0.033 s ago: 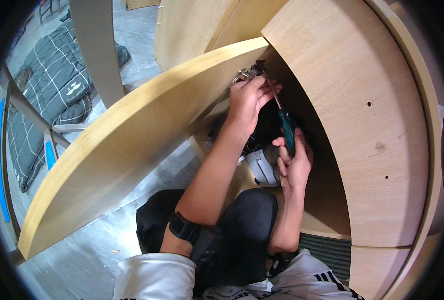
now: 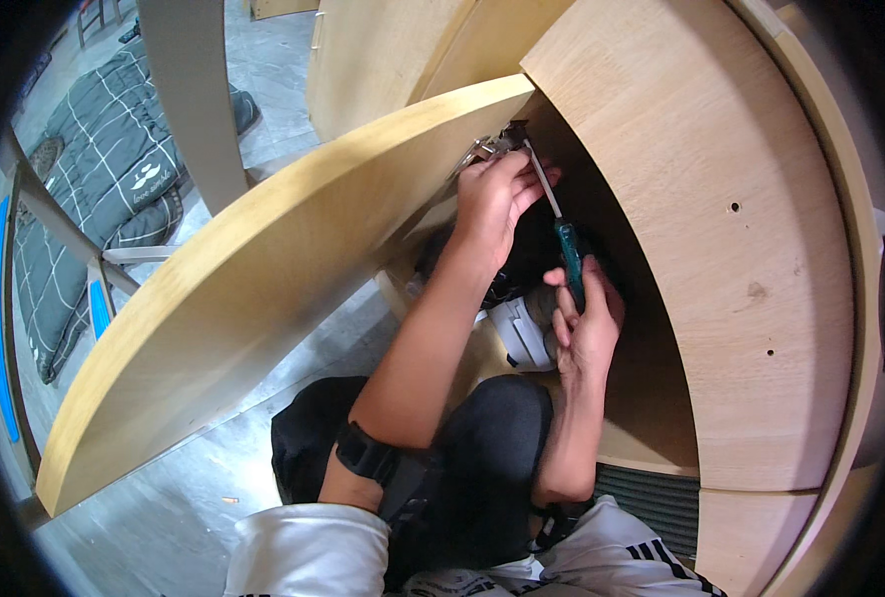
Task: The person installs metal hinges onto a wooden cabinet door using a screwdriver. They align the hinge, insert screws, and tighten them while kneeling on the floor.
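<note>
My right hand (image 2: pixel 592 316) is closed around the dark green handle of a screwdriver (image 2: pixel 568 254). Its thin metal shaft slants up to a metal hinge (image 2: pixel 492 146) on the inner face of a curved wooden door (image 2: pixel 293 239). Right by that hinge, my left hand (image 2: pixel 492 199) has its fingers closed about the upper shaft, partly hiding it. The shaft's tip meets the dark end of the hinge; whether a screw sits there is too small to tell.
A curved wooden panel (image 2: pixel 701 199) with small holes rises on the right of the dark cabinet opening. Inside lies a white and grey object (image 2: pixel 524 333). To the left are a chair-like metal frame (image 2: pixel 194 99) and a dark checked cushion (image 2: pixel 104 189) on the grey floor.
The screwdriver's handle has turned slightly in my right hand, and its shaft now looks brighter. Both arms and the door stay where they were.
</note>
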`<state>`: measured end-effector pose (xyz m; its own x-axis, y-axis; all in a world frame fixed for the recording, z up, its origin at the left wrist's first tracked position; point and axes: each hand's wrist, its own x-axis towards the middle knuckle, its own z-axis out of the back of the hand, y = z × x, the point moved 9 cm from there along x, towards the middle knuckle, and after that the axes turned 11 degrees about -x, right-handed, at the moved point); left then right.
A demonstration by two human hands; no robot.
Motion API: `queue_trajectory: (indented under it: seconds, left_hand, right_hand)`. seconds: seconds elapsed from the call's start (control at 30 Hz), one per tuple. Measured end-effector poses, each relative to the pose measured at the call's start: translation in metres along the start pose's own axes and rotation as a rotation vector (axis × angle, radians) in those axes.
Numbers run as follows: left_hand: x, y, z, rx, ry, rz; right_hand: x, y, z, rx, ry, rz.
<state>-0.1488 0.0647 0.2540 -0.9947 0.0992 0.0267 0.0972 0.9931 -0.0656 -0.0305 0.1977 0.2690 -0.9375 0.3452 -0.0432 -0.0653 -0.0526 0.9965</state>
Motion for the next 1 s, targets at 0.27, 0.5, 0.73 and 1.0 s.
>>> queue_trajectory:
  seconds: [0.27,0.5,0.73,1.0]
  left_hand:
    - [-0.003,0.003,0.0,-0.19,0.01,-0.032]
    - [0.0,0.004,0.003,-0.332,-0.039,-0.026]
    - [-0.002,0.004,0.001,-0.494,-0.102,0.016]
    - [-0.001,0.002,0.001,-0.479,-0.092,0.007]
  right_hand:
    - [-0.005,0.01,0.002,0.019,-0.132,0.178]
    - [-0.001,0.004,0.005,0.006,-0.085,0.124]
    - [-0.005,0.006,-0.001,0.022,-0.07,0.096]
    - [-0.009,0.011,0.001,-0.186,-0.161,0.14]
